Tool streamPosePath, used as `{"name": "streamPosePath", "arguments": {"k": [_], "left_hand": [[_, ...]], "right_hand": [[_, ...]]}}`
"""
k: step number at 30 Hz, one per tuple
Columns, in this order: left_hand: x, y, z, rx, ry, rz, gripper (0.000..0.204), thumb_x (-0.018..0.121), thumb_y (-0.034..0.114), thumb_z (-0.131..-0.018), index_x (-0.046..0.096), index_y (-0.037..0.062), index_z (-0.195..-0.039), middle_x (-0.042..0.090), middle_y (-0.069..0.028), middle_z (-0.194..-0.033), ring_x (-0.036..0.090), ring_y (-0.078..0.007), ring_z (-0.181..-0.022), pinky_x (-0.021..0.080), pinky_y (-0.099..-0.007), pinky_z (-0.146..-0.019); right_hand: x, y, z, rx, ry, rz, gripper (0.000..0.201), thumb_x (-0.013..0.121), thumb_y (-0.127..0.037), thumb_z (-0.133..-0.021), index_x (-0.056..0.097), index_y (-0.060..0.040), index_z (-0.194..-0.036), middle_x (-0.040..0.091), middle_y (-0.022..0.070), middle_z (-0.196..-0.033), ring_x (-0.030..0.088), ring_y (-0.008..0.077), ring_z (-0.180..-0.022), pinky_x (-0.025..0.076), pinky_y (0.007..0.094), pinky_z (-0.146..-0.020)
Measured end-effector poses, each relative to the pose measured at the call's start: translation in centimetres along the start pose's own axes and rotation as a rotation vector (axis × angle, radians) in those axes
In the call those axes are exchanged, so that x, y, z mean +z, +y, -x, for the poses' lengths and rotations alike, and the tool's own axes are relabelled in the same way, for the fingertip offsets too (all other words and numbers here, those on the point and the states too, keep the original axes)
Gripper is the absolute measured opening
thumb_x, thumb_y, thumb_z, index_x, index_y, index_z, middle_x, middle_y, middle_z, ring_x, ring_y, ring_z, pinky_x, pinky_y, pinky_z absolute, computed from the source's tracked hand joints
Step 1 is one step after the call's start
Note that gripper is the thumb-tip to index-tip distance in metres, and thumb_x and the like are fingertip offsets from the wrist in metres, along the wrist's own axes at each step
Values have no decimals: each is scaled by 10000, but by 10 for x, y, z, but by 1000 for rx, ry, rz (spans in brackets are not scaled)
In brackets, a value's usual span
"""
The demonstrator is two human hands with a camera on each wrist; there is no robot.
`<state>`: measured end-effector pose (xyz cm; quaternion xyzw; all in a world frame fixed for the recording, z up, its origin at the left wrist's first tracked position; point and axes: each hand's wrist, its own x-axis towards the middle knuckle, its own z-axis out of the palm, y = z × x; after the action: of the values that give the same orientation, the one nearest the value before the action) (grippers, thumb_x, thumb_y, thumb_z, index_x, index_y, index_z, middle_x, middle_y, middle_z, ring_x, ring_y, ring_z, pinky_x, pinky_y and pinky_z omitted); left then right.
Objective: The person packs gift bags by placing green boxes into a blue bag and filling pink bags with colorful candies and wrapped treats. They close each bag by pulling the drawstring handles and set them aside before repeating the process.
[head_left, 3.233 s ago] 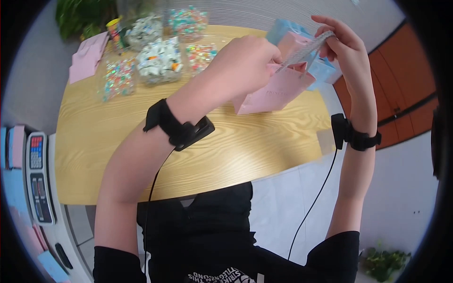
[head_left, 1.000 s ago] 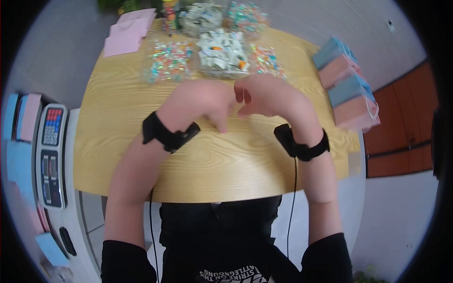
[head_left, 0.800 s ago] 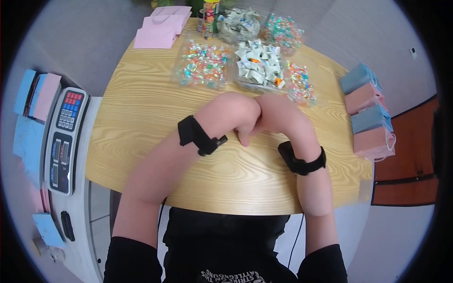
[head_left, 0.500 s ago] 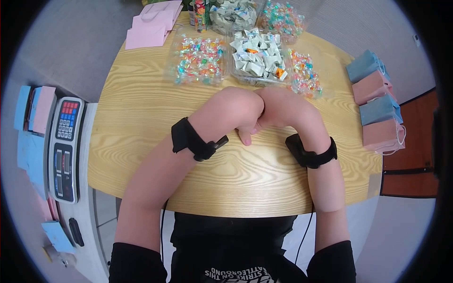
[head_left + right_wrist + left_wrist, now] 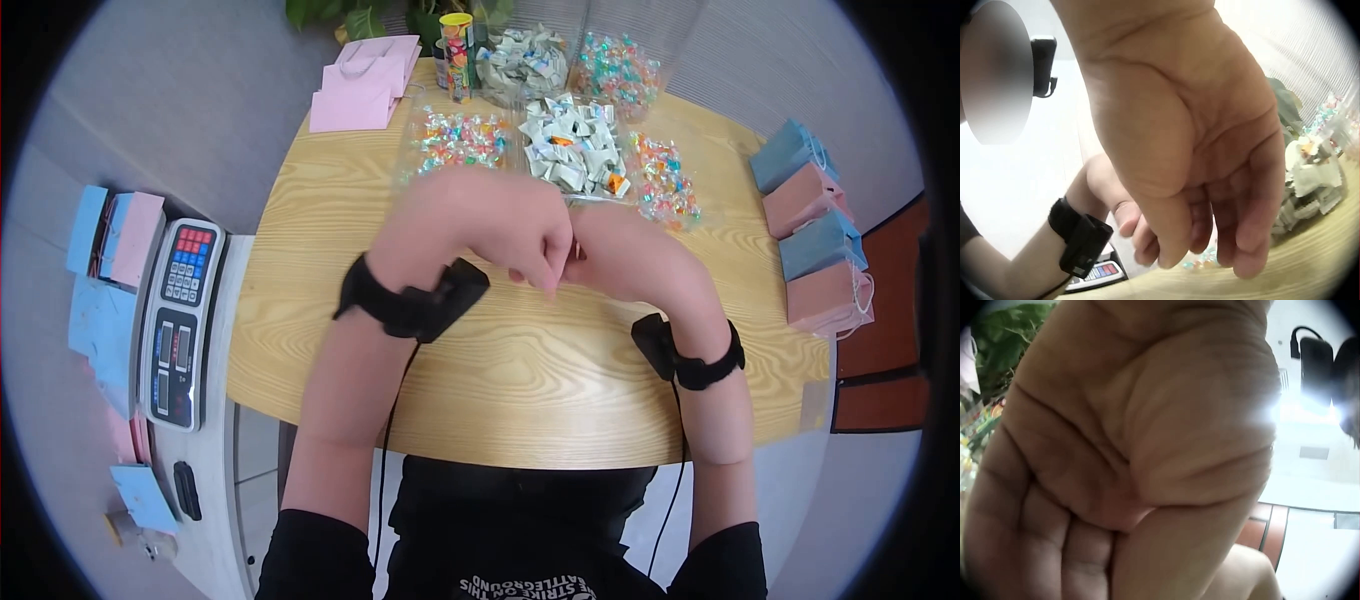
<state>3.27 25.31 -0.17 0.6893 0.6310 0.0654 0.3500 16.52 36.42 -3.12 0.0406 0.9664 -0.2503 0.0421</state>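
Over the middle of the wooden table, both hands meet with fingers loosely curled. My left hand hangs bent at the wrist, thumb pointing down; its palm shows nothing held in the left wrist view. Beside it, my right hand has its fingertips partly hidden behind the left hand. The right wrist view shows those fingers drooping with nothing between them. Just beyond the hands are clear boxes of white-wrapped sweets and shiny wrapped candies, with more candies to the right.
Pink and blue gift bags stand in a row along the right edge. Flat pink bags lie at the back left near a colourful tube. A scale sits on the left counter. Cables run from both wrist cameras.
Earlier both hands held a pink gift bag by its grey handle at the right. They have since come together mid-table, empty; lately the left hand lifted and turned slightly against the right.
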Motion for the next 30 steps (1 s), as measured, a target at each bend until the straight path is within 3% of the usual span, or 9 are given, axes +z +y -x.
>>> {"name": "streamPosePath", "arguments": {"k": [6,8,14,15,17,19,23,24,30], "left_hand": [[-60,-48,67,84,463,221,174,622,180,-832,655,51,-945,646,-8,-864,580,-90,-775,455,-242,-694],[-73,-85,79,10,877,296,214,619,176,-834,641,49,-1004,638,-2,-921,577,-95,-834,449,-246,-740],[-79,-234,74,-515,1509,124,422,643,266,-780,584,26,-1122,625,-119,-1075,581,-199,-1015,445,-299,-860],[-74,-243,71,-664,1591,74,517,658,298,-754,550,23,-1177,606,-153,-1127,576,-236,-1056,442,-318,-886],[-62,-252,62,-705,1596,129,561,664,322,-726,532,41,-1194,592,-159,-1149,557,-275,-1084,440,-360,-902],[-52,-261,57,-739,1603,185,607,669,345,-698,514,60,-1211,578,-165,-1171,538,-315,-1111,437,-402,-918],[-40,-262,60,-671,1412,123,674,706,316,-672,481,30,-1239,561,-183,-1191,544,-305,-1104,436,-380,-920],[-39,-259,64,-661,1341,102,740,721,303,-662,440,9,-1280,550,-192,-1206,539,-292,-1117,425,-355,-938],[-36,-277,66,-768,1378,-41,782,769,291,-624,442,9,-1276,543,-195,-1214,530,-306,-1123,431,-367,-939]], "right_hand": [[-28,-47,-40,-84,321,5,185,614,-216,-785,638,-55,-874,645,135,-761,623,299,-731,489,393,-653],[-34,-50,-74,-147,369,74,178,603,-200,-787,635,-50,-879,640,140,-746,623,299,-727,490,395,-659],[-51,-54,-210,-89,235,113,219,622,-169,-775,608,-30,-943,613,113,-848,599,236,-726,475,319,-650],[-48,-39,-247,-240,271,249,301,583,-157,-781,575,-32,-1054,618,163,-939,607,275,-802,485,342,-692],[-41,-55,-263,-392,296,387,395,545,-145,-787,542,-35,-1166,623,213,-1031,616,314,-878,496,366,-735],[-51,-93,-254,130,2,243,390,538,-84,-779,542,-33,-1166,609,204,-1092,603,332,-952,488,373,-789],[-30,-43,-317,-351,203,263,377,529,-42,-766,572,-33,-1141,618,164,-1104,596,328,-987,493,390,-775],[-26,-40,-330,-72,204,524,290,549,-65,-760,631,-15,-1034,624,189,-1061,594,332,-982,493,391,-769],[-19,-41,-335,103,351,500,215,567,-107,-760,665,-9,-925,630,206,-997,596,336,-964,483,383,-802]]}}
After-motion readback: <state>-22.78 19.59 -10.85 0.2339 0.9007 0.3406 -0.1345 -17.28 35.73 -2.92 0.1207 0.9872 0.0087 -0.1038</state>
